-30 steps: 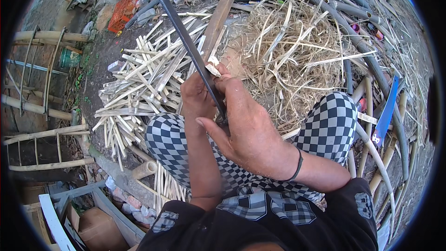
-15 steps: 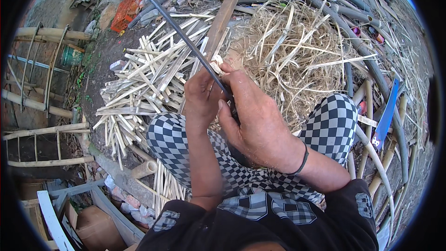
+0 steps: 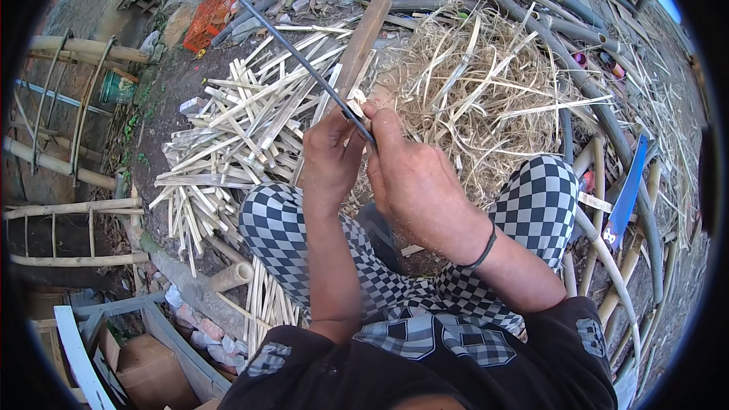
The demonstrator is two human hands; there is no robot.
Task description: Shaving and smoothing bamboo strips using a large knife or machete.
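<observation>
My left hand (image 3: 331, 148) is closed, its fingers curled round a short pale bamboo piece (image 3: 357, 97) whose end shows at the fingertips. My right hand (image 3: 425, 190) is closed on the near end of a long, thin dark bar (image 3: 285, 42). That bar slants up and away to the far left and crosses over the left hand's fingers at the pale piece. Whether the bar has a cutting edge cannot be made out. Both hands meet above my lap, thumbs close together. Just beyond them a brown wooden plank (image 3: 364, 42) points away.
Split bamboo sticks (image 3: 235, 129) lie heaped on the left. Curly shavings (image 3: 486, 83) pile up ahead to the right. A blue saw (image 3: 629, 190) lies at the right beside bamboo poles (image 3: 607, 110). An orange crate (image 3: 206, 19) stands far left, a cardboard box (image 3: 156, 372) near left.
My right hand has shifted slightly up and its thumb has drawn in against the fingers. The bar's near end has risen with it, and the bar's far end has tilted a little.
</observation>
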